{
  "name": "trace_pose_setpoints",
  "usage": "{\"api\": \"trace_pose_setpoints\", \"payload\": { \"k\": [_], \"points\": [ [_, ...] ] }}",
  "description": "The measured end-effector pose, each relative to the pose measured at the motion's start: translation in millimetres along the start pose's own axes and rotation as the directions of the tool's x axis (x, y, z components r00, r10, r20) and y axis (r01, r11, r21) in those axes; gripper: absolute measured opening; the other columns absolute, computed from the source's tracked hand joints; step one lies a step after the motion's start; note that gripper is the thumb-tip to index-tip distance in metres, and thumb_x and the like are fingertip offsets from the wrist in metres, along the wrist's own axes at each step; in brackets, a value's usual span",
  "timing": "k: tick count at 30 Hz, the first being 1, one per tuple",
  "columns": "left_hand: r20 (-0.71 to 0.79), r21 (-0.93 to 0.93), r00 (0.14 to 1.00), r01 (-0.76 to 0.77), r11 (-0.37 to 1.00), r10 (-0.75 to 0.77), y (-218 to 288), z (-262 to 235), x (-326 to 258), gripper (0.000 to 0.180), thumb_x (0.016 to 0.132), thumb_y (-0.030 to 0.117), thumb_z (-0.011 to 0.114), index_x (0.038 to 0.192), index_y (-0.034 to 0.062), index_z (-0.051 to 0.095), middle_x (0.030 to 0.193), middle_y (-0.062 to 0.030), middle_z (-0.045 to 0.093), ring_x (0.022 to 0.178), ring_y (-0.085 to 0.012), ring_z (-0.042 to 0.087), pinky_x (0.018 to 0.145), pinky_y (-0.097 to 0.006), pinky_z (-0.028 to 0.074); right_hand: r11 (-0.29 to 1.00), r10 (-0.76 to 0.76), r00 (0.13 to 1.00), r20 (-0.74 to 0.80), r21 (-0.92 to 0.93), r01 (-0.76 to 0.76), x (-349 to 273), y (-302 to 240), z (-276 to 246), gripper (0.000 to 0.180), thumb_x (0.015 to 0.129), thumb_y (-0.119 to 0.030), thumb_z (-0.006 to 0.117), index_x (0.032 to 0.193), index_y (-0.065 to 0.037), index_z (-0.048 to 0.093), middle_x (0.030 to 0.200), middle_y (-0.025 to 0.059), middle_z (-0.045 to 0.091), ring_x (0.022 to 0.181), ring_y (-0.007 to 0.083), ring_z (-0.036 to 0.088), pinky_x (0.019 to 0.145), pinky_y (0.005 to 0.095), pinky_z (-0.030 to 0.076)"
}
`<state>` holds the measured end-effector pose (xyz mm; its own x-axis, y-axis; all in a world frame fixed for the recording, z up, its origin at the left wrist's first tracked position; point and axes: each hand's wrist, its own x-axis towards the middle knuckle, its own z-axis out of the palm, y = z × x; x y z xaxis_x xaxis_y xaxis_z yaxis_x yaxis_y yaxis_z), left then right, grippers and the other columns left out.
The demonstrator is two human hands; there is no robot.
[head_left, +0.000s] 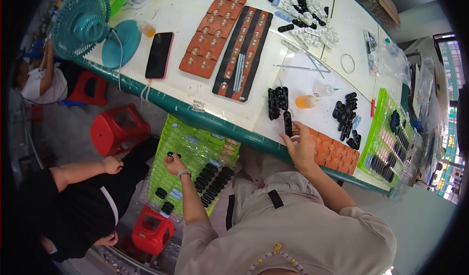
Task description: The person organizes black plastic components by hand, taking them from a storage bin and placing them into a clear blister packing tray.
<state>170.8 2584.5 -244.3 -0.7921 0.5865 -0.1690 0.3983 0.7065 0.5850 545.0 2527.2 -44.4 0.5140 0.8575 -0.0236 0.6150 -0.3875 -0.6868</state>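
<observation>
My left hand (174, 164) is closed on a small black oblong piece (170, 154) above a lime-green tray (168, 177). Several rows of black oblong pieces (211, 180) lie in that tray, with a few light blue ones (176, 194) among them. At the table's front edge, my right hand (301, 145) pinches a longer black piece with rounded ends (287, 122), held upright. Just left of it stands a cluster of similar black pieces (277, 101). An orange moulded plate (334, 153) lies beside my right hand, partly hidden by it.
Behind my right hand are a bottle of orange liquid (305, 101) and a clear needle-tipped bottle (323, 89). A phone (159, 55), a teal fan (83, 28) and orange moulds (213, 36) occupy the table's left half. Another person (83, 202) sits at my left near red stools (117, 128).
</observation>
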Motion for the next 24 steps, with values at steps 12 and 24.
{"api": "trace_pose_setpoints", "payload": {
  "k": [12, 24],
  "points": [
    [0.604, -0.557, 0.399, -0.408, 0.723, 0.690, 246, -2, -227, 0.033, 0.072, 0.004, 0.060, 0.103, -0.0011, 0.051, 0.096, -0.0125, 0.054, 0.083, -0.0203, 0.056, 0.066, -0.028, 0.049, 0.986, -0.093, 0.950, 0.298, 0.159, 0.046, 21, -13, -62, 0.035, 0.070, -0.013, 0.066, 0.098, -0.001, 0.050, 0.085, 0.0130, 0.051, 0.062, 0.0218, 0.056, 0.056, 0.0305, 0.047],
    [0.445, -0.495, 0.374, -0.655, 0.571, 0.814, 250, 2, -228, 0.026, 0.080, 0.004, 0.052, 0.104, -0.0031, 0.049, 0.103, -0.0163, 0.051, 0.086, -0.0250, 0.055, 0.069, -0.028, 0.048, 0.926, -0.368, 0.914, 0.168, -0.019, 0.377, 305, 42, -135, 0.019, 0.072, -0.011, 0.060, 0.088, 0.000, 0.057, 0.081, 0.0158, 0.057, 0.073, 0.0261, 0.057, 0.064, 0.0326, 0.046]
  ]
}}
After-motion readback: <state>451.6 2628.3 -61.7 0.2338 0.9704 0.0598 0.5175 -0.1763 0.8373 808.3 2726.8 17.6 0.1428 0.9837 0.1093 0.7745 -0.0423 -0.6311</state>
